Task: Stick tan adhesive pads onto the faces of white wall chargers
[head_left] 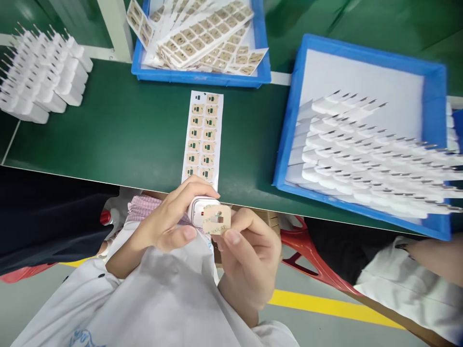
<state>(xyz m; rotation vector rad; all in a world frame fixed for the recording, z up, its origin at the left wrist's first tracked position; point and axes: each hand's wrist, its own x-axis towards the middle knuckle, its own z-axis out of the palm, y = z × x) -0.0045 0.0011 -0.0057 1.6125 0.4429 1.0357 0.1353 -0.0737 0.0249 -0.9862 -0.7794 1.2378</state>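
My left hand [173,219] is wrapped round a small white plastic housing [196,211] with rounded corners, held near the bench's front edge. Between thumb and fingertips, my right hand [251,250] pinches a tan adhesive sticker [219,220] with a small cut-out and printed lettering. The sticker overlaps the housing's right side in this view; whether the two touch I cannot tell. Just beyond my hands lies a white sheet of stickers [203,132] in two columns. One spot at its top left shows no tan sticker.
A blue tray [202,77] at the back holds more sticker sheets. Another blue tray [289,120] at right holds rows of white parts [361,164] with metal pins. Similar white pieces [47,77] stand at far left. Another person's arm [434,255] is at right.
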